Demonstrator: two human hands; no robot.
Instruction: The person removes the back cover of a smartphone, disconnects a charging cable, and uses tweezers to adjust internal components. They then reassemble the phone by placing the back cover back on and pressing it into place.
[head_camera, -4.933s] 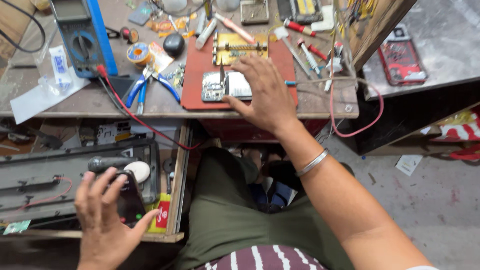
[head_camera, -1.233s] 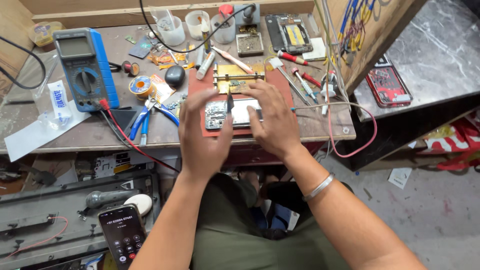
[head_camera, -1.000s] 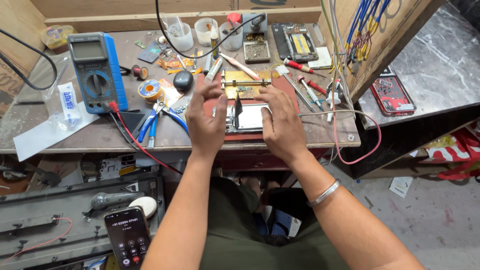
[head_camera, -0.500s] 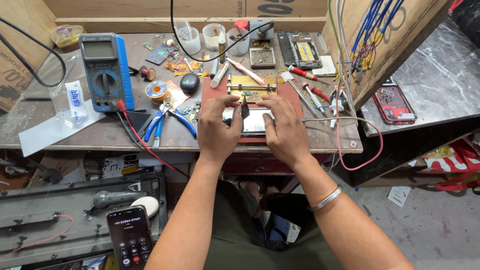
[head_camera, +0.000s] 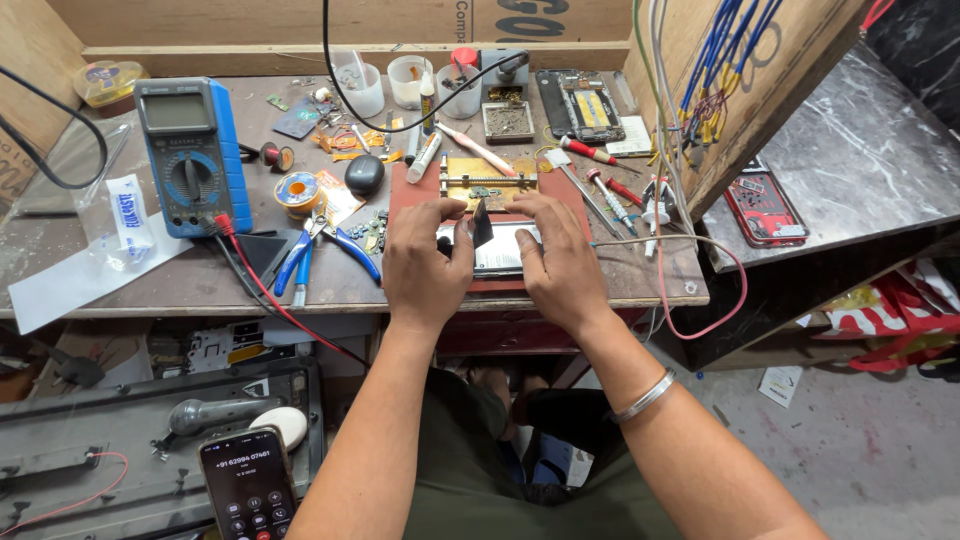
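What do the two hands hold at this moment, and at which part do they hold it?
The left hand grips the left end of the opened phone on the red mat. The right hand grips its right end. A thin dark pick stands between the thumbs.

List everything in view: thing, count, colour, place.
phone under repair: 1, silver, on red mat between both hands
black pick: 1, black, at the phone, between the thumbs
red mat: 1, red, bench centre
metal jig: 1, brass, back of mat
multimeter: 1, blue and grey, bench left
pliers: 1, blue handles, left of mat
solder spool: 1, yellow, beside multimeter
plastic cups: 3, clear, bench rear
lit phone: 1, black, lower drawer
left hand: on the phone's left end
right hand: on its right end
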